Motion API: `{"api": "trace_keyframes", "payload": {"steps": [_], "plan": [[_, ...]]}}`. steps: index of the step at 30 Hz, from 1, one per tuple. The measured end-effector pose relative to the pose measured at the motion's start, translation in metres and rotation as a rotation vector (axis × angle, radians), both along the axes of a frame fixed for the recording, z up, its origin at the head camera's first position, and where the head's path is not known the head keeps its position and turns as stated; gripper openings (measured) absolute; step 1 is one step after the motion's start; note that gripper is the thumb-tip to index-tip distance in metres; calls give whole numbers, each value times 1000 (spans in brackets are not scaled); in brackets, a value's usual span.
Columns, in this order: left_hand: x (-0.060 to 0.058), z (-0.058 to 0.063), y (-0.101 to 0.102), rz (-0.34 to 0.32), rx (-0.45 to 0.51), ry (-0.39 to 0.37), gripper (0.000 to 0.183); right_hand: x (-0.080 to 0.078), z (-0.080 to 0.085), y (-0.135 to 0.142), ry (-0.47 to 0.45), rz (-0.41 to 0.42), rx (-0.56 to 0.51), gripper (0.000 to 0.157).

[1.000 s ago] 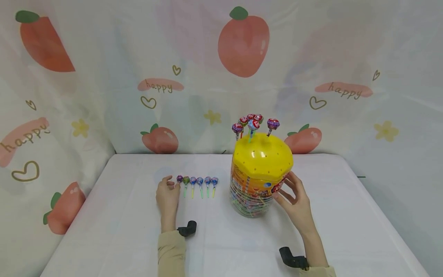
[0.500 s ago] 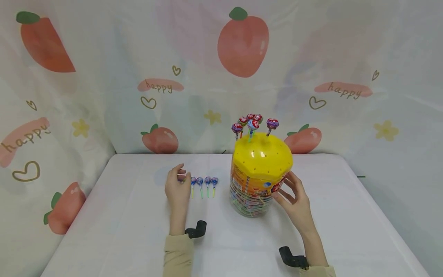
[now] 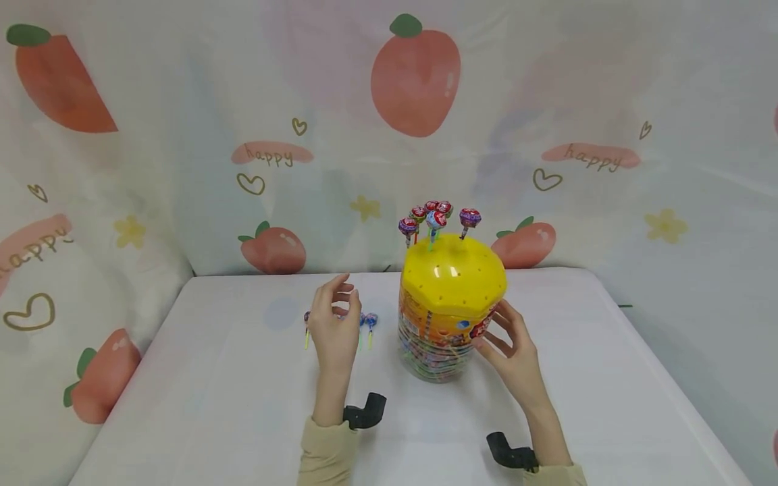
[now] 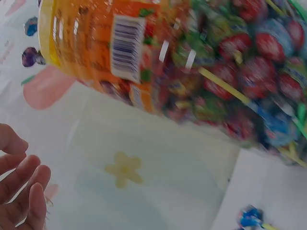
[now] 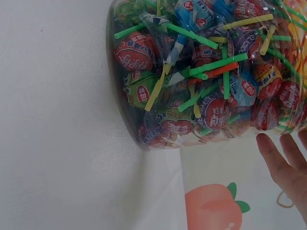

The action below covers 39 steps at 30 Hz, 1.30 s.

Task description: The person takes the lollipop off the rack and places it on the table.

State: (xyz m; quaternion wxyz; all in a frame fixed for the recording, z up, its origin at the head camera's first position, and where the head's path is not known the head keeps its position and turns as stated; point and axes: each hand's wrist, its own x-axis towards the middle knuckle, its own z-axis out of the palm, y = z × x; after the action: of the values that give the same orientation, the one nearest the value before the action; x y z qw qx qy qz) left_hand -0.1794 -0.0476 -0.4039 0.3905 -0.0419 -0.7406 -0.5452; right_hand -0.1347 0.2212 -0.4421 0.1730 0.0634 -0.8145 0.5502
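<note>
A row of wrapped lollipops (image 3: 371,320) lies on the white table, partly hidden behind my left hand (image 3: 335,331). That hand is raised over the row with its fingers loosely bent, and I see nothing between them in the left wrist view. My right hand (image 3: 515,354) rests its spread thumb and fingertips against the right side of a big clear jar (image 3: 439,351). The jar is packed with lollipops and has an orange label and a yellow lid (image 3: 454,273) dotted with small holes. Several lollipops (image 3: 435,220) stand upright in the lid, mostly at its back left.
A white-covered table (image 3: 243,405) carries the jar and the row. Behind it hangs a pale curtain (image 3: 340,81) printed with peaches, hearts and flowers. Black wrist mounts (image 3: 367,411) sit on both wrists.
My left hand has left the row's left end, moving right and upward over the lollipops; the leftmost one stays on the table. My right hand and the jar hold still, while the head view shifts slightly.
</note>
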Motion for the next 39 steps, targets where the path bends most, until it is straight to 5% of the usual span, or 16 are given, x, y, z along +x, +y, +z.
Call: {"api": "trace_keyframes", "payload": {"steps": [13,23,29,39], "plan": [[-20,39,25,-118,-66,22,30,-1,-1,0,6,0,6,77],[-33,58,40,-276,12,-3,28,-1,-2,1,6,1,8,76],[-37,61,47,-342,55,-11,29,-1,-2,0,14,5,5,77],[-40,59,52,-337,82,-9,25,-1,-1,0,11,3,8,77]]}}
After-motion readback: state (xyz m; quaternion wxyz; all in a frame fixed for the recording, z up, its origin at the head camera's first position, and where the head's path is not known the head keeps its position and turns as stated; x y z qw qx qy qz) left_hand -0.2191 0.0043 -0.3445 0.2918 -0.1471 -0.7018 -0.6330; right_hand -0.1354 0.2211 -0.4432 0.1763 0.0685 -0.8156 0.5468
